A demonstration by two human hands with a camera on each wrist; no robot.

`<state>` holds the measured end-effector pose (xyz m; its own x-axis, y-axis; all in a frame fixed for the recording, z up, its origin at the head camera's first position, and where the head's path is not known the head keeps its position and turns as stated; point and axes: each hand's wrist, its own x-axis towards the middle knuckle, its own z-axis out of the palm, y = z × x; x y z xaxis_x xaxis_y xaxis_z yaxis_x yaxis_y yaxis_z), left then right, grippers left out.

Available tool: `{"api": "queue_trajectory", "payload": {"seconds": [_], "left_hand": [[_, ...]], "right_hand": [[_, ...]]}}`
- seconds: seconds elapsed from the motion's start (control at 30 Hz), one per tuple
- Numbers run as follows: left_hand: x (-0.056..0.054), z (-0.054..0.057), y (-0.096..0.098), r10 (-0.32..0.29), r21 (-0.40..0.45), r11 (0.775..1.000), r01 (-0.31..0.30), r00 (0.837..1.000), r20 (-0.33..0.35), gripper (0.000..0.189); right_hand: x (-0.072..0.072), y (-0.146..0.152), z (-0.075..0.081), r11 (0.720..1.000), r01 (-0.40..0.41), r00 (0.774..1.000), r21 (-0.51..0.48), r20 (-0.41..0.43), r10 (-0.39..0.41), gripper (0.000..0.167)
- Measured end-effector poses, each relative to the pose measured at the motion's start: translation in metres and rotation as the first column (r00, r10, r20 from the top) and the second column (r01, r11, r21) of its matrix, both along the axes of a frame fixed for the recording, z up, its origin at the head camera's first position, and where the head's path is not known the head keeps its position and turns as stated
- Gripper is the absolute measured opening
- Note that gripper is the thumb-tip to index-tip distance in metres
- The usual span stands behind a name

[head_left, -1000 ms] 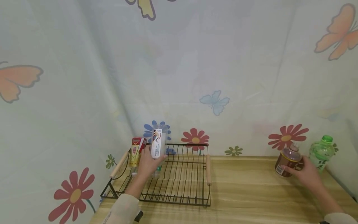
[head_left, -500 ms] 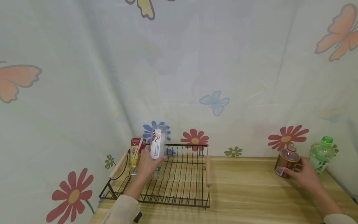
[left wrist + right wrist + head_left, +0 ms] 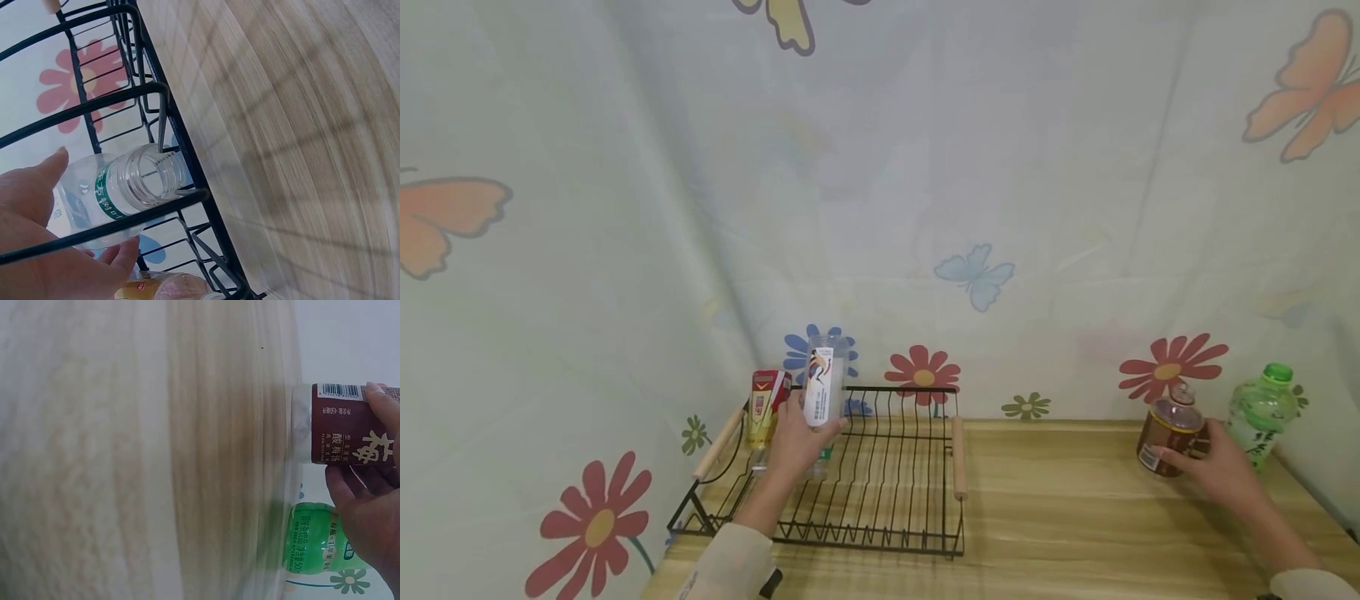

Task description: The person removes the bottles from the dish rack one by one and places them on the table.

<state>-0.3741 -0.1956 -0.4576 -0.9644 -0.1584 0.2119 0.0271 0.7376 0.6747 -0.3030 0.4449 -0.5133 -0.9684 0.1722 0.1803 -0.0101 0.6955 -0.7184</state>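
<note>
In the head view my left hand (image 3: 800, 437) grips a clear plastic bottle (image 3: 824, 387) with a white label. The bottle is upside down; in the left wrist view its uncapped neck (image 3: 150, 178) points down among the wires of a black rack (image 3: 865, 546). On the right, my right hand (image 3: 1223, 471) holds a plum drink bottle (image 3: 1165, 433) with a dark red-brown label, thumb at the front of it. This bottle stands upright, its base at the tabletop in the right wrist view. Behind that hand is a green bottle (image 3: 1262, 408) with a green cap.
A red-and-yellow labelled bottle (image 3: 763, 408) stands in the rack's left end, left of the clear one. Wooden handles (image 3: 959, 458) flank the rack. The wooden table (image 3: 1060, 500) meets a flowered curtain (image 3: 1060, 250) at the back and left.
Over the last second the plum drink bottle straightens from a slight tilt, still in my right hand. The left hand and the clear bottle stay in place.
</note>
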Motion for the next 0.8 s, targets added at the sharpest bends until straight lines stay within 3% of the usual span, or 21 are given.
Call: {"api": "queue_trajectory", "payload": {"seconds": [0.4, 0.8], "left_hand": [[0.003, 0.0, 0.001, 0.007, 0.005, 1.0, -0.007, 1.0, -0.005, 0.108], [0.005, 0.003, 0.003, 0.025, -0.019, 1.0, -0.025, 0.999, -0.027, 0.106]], "right_hand": [[-0.003, -0.003, -0.001, 0.998, 0.048, 0.999, -0.026, 0.012, -0.048, 0.101], [0.001, -0.013, 0.004, 0.992, 0.112, 0.994, 0.056, 0.002, -0.112, 0.099]]}}
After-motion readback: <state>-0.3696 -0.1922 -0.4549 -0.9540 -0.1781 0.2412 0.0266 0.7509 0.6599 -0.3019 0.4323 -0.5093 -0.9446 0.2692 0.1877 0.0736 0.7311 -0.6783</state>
